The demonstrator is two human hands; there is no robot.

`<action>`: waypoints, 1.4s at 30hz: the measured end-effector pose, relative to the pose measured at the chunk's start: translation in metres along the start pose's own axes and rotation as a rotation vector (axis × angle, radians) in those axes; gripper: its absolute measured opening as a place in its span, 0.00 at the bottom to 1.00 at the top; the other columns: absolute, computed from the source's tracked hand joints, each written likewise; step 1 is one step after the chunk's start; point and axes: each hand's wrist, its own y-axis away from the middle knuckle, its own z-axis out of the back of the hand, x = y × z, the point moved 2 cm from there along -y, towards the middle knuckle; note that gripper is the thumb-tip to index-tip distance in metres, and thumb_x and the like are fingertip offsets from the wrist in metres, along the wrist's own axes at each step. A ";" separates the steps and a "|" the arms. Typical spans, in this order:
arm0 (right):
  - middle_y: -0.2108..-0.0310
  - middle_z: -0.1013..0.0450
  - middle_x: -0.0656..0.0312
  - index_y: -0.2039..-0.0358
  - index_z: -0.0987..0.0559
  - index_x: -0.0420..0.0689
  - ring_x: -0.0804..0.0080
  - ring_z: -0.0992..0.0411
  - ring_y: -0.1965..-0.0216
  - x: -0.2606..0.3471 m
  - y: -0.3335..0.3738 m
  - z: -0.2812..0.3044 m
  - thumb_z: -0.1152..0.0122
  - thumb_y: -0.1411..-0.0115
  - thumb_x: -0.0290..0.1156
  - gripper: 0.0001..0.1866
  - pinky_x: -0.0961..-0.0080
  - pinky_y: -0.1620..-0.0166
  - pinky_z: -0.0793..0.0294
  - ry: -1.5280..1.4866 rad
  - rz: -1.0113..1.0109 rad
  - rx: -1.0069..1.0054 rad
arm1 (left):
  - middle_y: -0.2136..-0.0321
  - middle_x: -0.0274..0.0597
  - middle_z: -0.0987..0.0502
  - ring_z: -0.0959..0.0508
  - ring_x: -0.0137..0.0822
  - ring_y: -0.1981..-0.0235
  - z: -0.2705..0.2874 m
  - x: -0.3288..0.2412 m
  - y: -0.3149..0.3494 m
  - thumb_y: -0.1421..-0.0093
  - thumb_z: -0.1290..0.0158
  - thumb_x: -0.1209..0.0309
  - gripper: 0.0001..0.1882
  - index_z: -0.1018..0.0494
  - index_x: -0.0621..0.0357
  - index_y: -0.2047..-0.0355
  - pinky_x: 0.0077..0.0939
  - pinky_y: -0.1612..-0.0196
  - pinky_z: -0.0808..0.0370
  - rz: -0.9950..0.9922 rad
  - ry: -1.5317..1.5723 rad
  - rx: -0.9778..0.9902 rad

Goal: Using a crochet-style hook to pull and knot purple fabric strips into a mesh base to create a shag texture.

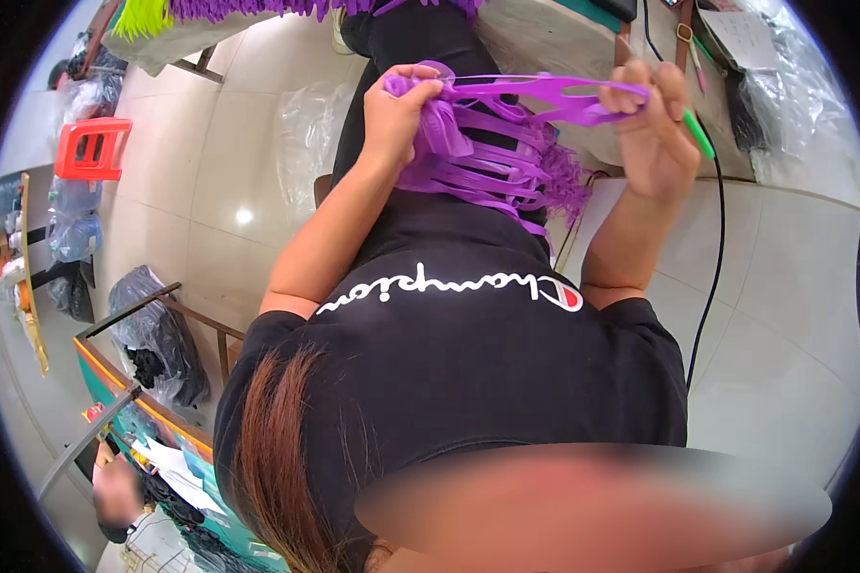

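My left hand (397, 119) pinches a gathered bundle of purple fabric (441, 129) between thumb and fingers. From it a purple fabric strip (573, 103) with long slits stretches across to my right hand (655, 129), whose fingers are closed on its end. A slim green handle (698, 135) also sticks out of my right hand; its other end is hidden by the fingers, so I cannot tell which tool it is. More purple strips hang over my lap, ending in a crinkled purple fringe (566, 181) between the two hands.
Purple fringe (248, 8) and lime-green fringe (143, 17) lie on a table at the far left. A red plastic stool (94, 149) stands on the tiled floor. Clear plastic (308, 134) lies beside my legs. A black cable (715, 258) runs down the right. Another person sits at lower left.
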 end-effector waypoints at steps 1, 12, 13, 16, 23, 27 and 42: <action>0.70 0.42 0.65 0.76 0.40 0.52 0.73 0.45 0.66 0.006 0.000 0.004 0.47 0.46 0.22 0.13 0.77 0.63 0.44 0.000 0.001 0.000 | 0.72 0.39 0.24 0.24 0.27 0.71 0.003 0.001 -0.003 0.52 0.44 0.82 0.08 0.27 0.64 0.69 0.20 0.65 0.27 0.000 0.000 0.000; 0.62 0.35 0.54 0.70 0.29 0.39 0.75 0.44 0.69 0.052 -0.024 0.010 0.52 0.43 0.20 0.02 0.80 0.69 0.43 -0.068 0.280 0.017 | 0.72 0.42 0.25 0.25 0.36 0.69 0.016 0.003 -0.004 0.51 0.40 0.76 0.19 0.32 0.67 0.60 0.25 0.61 0.27 -0.214 -0.226 -0.219; 0.62 0.35 0.54 0.70 0.29 0.39 0.75 0.44 0.69 0.050 -0.026 0.011 0.52 0.43 0.20 0.02 0.80 0.69 0.43 -0.063 0.281 0.015 | 0.72 0.43 0.25 0.25 0.37 0.70 0.004 -0.011 0.009 0.51 0.40 0.75 0.21 0.34 0.68 0.58 0.26 0.60 0.28 -0.654 -0.640 -0.270; 0.58 0.35 0.52 0.70 0.32 0.42 0.74 0.43 0.69 0.041 -0.029 0.012 0.56 0.40 0.21 0.03 0.79 0.69 0.43 0.084 0.228 -0.027 | 0.73 0.44 0.26 0.26 0.35 0.71 -0.020 -0.047 0.034 0.50 0.39 0.70 0.16 0.29 0.65 0.65 0.27 0.65 0.29 -0.768 -0.759 -0.139; 0.75 0.28 0.57 0.82 0.39 0.43 0.72 0.35 0.77 -0.006 -0.008 -0.063 0.40 0.49 0.26 0.15 0.78 0.74 0.37 0.881 0.123 0.456 | 0.59 0.42 0.25 0.27 0.27 0.57 -0.054 -0.040 0.056 0.36 0.52 0.61 0.20 0.28 0.65 0.53 0.19 0.52 0.32 -0.005 -0.021 0.588; 0.74 0.26 0.58 0.83 0.38 0.44 0.74 0.32 0.76 0.000 -0.004 -0.057 0.42 0.45 0.30 0.16 0.79 0.73 0.34 0.968 0.140 0.450 | 0.65 0.36 0.24 0.26 0.22 0.64 -0.042 -0.045 0.044 0.35 0.55 0.64 0.16 0.27 0.62 0.57 0.17 0.58 0.30 0.032 0.035 0.484; 0.70 0.26 0.53 0.81 0.44 0.48 0.74 0.26 0.66 -0.019 -0.127 -0.084 0.42 0.45 0.20 0.20 0.80 0.60 0.30 0.569 0.093 0.231 | 0.67 0.33 0.26 0.27 0.21 0.66 -0.035 -0.075 0.026 0.45 0.43 0.77 0.10 0.28 0.60 0.63 0.16 0.59 0.31 -0.209 0.039 0.520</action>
